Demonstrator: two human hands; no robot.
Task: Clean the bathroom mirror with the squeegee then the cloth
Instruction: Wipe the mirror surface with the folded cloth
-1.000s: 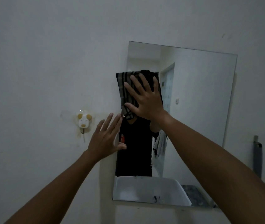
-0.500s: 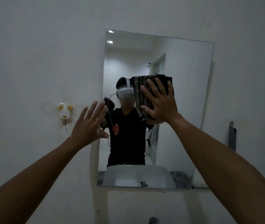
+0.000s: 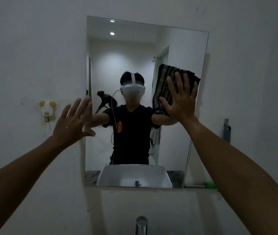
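The flat right hand [image 3: 181, 100] is sweeping the cloth [image 3: 167, 82] rightward across the mirror [image 3: 182, 141] (wiping stage underway); the open left hand [image 3: 73, 122] is bracing at centre-left.

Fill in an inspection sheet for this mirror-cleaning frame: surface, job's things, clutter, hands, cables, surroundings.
Surface: mirror on a white wall; smears cannot be judged in dim light.
Job's things: striped cloth flat against the glass at the mirror's right side; grey tool by the wall to the right, possibly the squeegee.
Clutter: green item at the mirror's lower right.
Hands: right hand presses the cloth, fingers straight; left hand open at the mirror's left edge.
Cables: nothing seen except in reflection.
Surroundings: animal-shaped hook, tap.
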